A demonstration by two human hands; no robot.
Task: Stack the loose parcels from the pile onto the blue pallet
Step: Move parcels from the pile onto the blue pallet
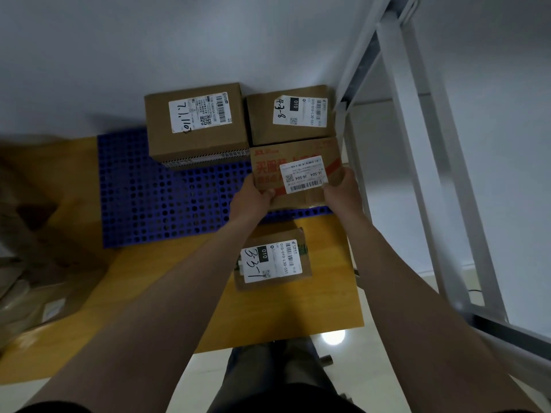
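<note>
Blurring at the left edge, the parcel pile [35, 263] beside the blue pallet [167, 198] is hard to make out. The left hand [253, 198] and right hand [343, 189] each clasp a near corner of the red-printed parcel [295, 171], fingers curled round it, at the pallet's right end.

1 view, from a wide-angle camera on the person's head. It faces forward and steeply down, close over the yellow surface [328, 302], with the blue pallet [149, 189] mid-frame, the wall [179, 40] across the top and the person's legs [268, 377] at the bottom edge.
</note>
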